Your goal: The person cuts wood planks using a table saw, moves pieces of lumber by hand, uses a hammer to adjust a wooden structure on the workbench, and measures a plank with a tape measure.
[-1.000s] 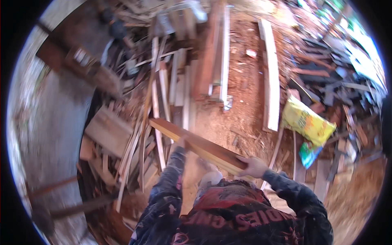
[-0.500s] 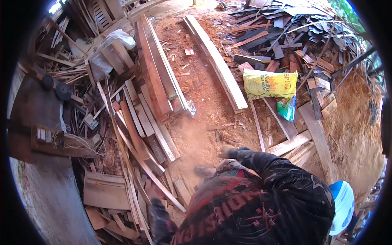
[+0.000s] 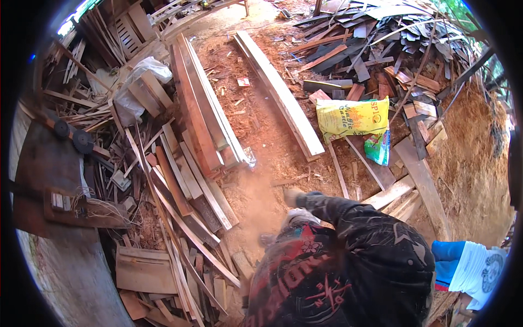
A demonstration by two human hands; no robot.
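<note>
Free of the plank both were holding a second ago, the right hand (image 3: pixel 294 196) is now hanging over sawdust, while the left hand is staying out of view.

The right hand is blurring, so how far its fingers are opening I cannot tell, though it is showing nothing in its grasp; the left's state I cannot tell either. Left of it, a reddish-brown plank (image 3: pixel 173 182) is lying among paler planks (image 3: pixel 210 188); ahead, a pale beam (image 3: pixel 280 95) is stretching away beside a stack of long planks (image 3: pixel 196 109). Rightward, a yellow bag (image 3: pixel 351 117) is resting against a green-and-blue packet (image 3: pixel 377 148). Farther out, another person (image 3: pixel 482 275) is showing at lower right.
</note>
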